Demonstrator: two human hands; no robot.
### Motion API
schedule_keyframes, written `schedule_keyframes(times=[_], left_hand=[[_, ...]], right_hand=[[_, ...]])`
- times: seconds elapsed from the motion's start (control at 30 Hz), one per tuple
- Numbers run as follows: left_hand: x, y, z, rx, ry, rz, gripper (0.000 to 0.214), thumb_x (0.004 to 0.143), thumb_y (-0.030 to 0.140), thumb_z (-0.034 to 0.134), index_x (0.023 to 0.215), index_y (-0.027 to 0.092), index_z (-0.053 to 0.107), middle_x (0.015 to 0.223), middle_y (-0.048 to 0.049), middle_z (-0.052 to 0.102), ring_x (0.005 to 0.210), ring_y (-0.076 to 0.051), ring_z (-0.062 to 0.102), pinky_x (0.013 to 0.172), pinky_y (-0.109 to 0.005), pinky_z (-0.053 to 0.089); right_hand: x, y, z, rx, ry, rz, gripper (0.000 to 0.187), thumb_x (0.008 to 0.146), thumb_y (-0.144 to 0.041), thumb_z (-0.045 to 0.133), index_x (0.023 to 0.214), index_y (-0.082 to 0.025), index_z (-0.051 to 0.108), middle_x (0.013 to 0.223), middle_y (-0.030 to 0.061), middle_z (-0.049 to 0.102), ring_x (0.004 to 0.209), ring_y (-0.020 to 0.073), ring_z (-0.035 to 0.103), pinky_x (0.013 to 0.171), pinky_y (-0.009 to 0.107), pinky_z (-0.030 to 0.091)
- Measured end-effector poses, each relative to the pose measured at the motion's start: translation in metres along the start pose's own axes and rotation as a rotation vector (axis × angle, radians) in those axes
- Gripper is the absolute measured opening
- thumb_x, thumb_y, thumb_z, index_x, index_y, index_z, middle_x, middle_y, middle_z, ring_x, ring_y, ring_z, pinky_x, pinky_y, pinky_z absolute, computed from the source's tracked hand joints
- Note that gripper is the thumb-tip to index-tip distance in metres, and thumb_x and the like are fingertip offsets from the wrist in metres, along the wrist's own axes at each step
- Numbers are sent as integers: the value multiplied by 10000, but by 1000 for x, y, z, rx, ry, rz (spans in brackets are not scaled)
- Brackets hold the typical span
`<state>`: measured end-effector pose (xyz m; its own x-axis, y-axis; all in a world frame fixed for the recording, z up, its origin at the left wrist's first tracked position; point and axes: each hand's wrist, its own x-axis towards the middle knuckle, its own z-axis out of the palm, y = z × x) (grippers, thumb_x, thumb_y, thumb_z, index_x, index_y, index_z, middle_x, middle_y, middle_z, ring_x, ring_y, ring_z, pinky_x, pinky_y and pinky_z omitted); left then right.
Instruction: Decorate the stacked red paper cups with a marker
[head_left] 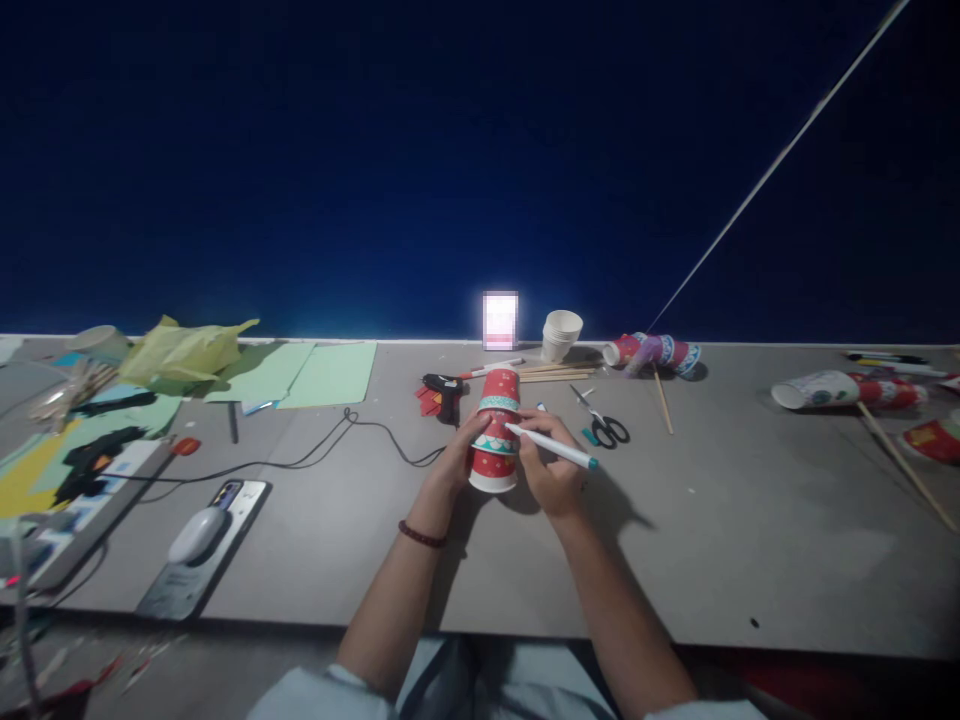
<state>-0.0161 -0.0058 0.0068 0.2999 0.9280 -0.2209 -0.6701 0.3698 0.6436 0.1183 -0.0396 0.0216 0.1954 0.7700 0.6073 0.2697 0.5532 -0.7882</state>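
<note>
The left hand [454, 462] has its grip curled against the left side of a red patterned cup stack [496, 468], its fingers mostly hidden. The right hand [556, 478] has its grip closed on a white marker [556, 447], whose tip points at the stack; whether they touch is unclear. The stack is over the counter [337, 560], between a glue gun [448, 392] and scissors [611, 430]. White cups [556, 345] stand beyond.

Dim light, strong glare

The wall [300, 180] sinks to near black in the upper corners; a pixelated screen [500, 320] glares white against it. The right hand [553, 468] throws a soft shadow [626, 512] rightward across the table [712, 560], and fine detail smears at the left edge
</note>
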Motion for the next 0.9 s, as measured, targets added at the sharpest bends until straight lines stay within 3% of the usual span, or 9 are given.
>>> schedule_keyframes(times=[0.43, 0.9], left_hand=[[-1, 1, 2, -8, -21, 20, 611, 638, 317, 835, 1185, 127, 637, 949, -99, 752, 765, -212, 711, 813, -328, 538], [1, -1, -3, 12, 6, -17, 544, 697, 312, 785, 1183, 118, 636, 926, -98, 753, 782, -224, 715, 794, -329, 537]], right_hand=[[0, -1, 0, -21, 10, 1, 98, 836, -175, 581, 895, -234, 632, 983, 65, 720, 970, 229, 684, 964, 455, 512], [1, -1, 1, 9, 20, 10, 88, 812, -156, 563, 832, -227, 610, 970, 63, 717, 944, 226, 685, 942, 458, 520]])
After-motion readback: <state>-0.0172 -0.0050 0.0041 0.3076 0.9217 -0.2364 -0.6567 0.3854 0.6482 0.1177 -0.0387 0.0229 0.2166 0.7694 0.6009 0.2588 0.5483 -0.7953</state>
